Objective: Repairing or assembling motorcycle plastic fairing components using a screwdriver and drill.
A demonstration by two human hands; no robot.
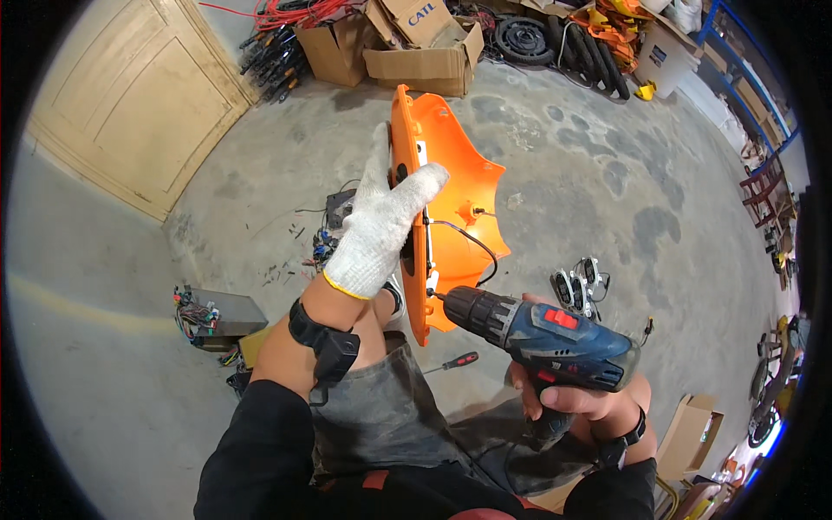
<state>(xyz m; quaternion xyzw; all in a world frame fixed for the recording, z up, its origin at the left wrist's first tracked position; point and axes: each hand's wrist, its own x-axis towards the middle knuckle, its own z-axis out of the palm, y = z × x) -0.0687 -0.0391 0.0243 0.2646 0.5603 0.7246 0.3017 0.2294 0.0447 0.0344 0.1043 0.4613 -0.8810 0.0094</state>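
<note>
My left hand, in a white knit glove with a yellow cuff, grips the flat side of a curved orange plastic shell. Its thumb lies over the near rim; the other fingers are mostly behind it. Inside the shell a black cable loops down, and white strips run along the rim. My bare right hand is closed round the handle of a blue and black cordless drill with a red switch. The drill points left, its tip at the shell's lower rim by a white strip; whether it touches a screw is too small to tell.
A screwdriver lies on the concrete floor below the shell. Small lamp-like parts with wires lie to the right. Left are a grey metal box with wires and dark electronic parts. Cardboard boxes and tyres line the back.
</note>
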